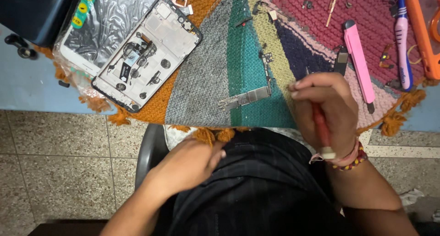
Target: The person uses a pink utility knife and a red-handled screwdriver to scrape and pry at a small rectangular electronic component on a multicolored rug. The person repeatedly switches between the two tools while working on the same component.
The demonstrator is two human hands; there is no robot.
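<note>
Head view. Right hand (324, 108): grip closed round a red-handled tool (321, 130), tip at the knitted mat (201, 87) on the table. Circuit board (250, 93): L-shaped, lies just left of that grip, nearer the right hand. Left hand (188, 165): loosely curled, holding nothing, over the lap.

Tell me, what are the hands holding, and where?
The right hand grips a red tool around its handle. The left hand holds nothing.

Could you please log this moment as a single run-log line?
right hand: grips red tool | left hand: in lap, empty | circuit board: on mat | phone frame: on mat
</note>
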